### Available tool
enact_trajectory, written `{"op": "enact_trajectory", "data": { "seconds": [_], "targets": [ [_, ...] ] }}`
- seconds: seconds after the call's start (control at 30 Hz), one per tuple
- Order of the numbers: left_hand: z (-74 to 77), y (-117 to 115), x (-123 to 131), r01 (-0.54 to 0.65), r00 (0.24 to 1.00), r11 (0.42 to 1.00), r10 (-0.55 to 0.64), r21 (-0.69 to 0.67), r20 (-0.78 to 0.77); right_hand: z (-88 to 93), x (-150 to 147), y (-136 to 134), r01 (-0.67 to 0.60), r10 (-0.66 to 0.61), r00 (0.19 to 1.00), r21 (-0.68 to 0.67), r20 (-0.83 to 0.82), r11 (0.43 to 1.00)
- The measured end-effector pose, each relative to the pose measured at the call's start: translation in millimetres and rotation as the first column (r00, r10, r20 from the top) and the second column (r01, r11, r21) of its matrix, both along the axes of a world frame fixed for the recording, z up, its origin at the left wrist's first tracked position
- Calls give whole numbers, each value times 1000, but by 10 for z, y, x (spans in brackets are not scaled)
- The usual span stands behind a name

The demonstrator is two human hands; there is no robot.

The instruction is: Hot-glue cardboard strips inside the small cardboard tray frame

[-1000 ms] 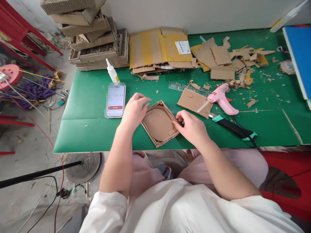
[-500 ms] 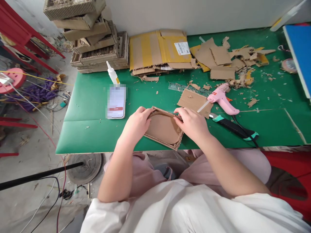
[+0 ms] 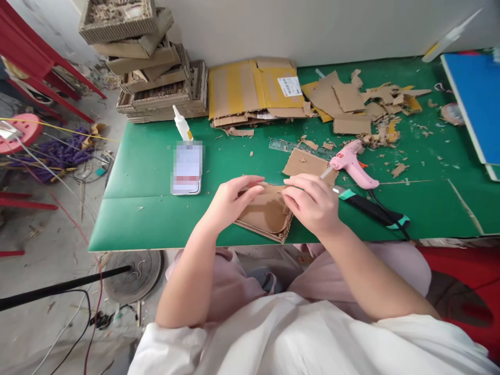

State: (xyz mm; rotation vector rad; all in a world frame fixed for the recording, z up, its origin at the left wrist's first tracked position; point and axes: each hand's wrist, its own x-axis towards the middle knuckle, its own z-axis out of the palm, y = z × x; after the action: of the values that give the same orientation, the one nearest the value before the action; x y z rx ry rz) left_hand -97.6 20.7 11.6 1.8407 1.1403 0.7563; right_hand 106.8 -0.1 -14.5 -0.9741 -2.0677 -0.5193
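A small, shallow cardboard tray [image 3: 263,214] with layered corrugated walls lies at the table's front edge. A thin cardboard strip [image 3: 273,188] spans the space between my hands over the tray's far side. My left hand [image 3: 236,200] has its thumb and fingers closed about the strip's left end. At the strip's right end, my right hand [image 3: 312,200] pinches with thumb and fingertips. Both hands partly hide the tray's far wall, so I cannot tell whether the strip is joined to it.
Right of my hands lie a flat cardboard piece [image 3: 304,165], a pink glue gun [image 3: 355,165] and a black-and-teal cutter [image 3: 371,207]. A phone [image 3: 187,169] and white bottle [image 3: 182,126] are at left. Behind are stacked cardboard trays [image 3: 160,78], a taped carton [image 3: 250,91] and scraps [image 3: 344,96].
Both hands have shifted off the tray's side walls, closer together above its far side. The strip now shows between them. The whole view has moved slightly.
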Motion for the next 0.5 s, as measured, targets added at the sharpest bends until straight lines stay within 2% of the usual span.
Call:
{"op": "enact_trajectory", "data": {
  "seconds": [0.07,0.1,0.17,0.27,0.33,0.4,0.5],
  "targets": [
    [35,-2,-17,45,997,992,-37,-118,69,32,19,-6,-51,51,998,-18,-35,999],
    [43,-1,-25,50,997,990,-41,-130,72,47,30,-9,-92,86,993,-81,-75,992],
    [41,2,-32,27,999,995,-23,-92,43,76,46,-15,-197,140,967,-274,-214,942],
    [7,9,-22,7,1000,1000,-6,17,-24,92,41,-15,-256,96,937,-474,-336,843],
    [-26,19,-4,14,997,994,-5,105,-82,72,14,-9,-203,67,958,-497,-278,844],
    [-61,34,20,30,979,982,9,189,-203,31,-21,-6,-113,18,980,-477,-200,872],
    [-100,46,61,39,896,956,96,291,-433,-43,-67,-20,74,-129,988,-465,-86,882]
  ]
}}
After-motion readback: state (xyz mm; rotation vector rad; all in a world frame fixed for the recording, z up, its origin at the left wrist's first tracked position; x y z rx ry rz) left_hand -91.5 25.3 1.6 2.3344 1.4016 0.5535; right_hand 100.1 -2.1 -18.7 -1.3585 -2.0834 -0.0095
